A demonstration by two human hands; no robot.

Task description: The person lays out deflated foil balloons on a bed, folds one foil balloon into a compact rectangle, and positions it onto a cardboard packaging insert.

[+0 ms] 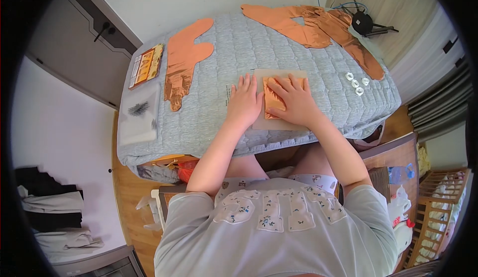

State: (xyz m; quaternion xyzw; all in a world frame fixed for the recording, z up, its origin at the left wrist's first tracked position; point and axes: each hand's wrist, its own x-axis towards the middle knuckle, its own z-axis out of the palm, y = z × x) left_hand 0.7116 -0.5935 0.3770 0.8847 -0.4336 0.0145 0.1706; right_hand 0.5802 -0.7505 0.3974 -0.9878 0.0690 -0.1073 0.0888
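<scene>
A folded copper-coloured foil piece lies on a flat grey-beige sheet near the front of the bed. My right hand rests on the foil with its fingers spread, covering much of it. Just left of the foil, my left hand lies flat with fingers stretched out, over the sheet's left edge. A flat, unfilled foil balloon stretches out at the left. Farther back on the right are another flat copper foil balloon and a shiny copper strip-like part, partly overlapping it.
Several small white rolls lie on the quilted grey bed cover at the right. A printed packet and a clear plastic bag lie at the left edge. A black router-like device stands at the back right corner.
</scene>
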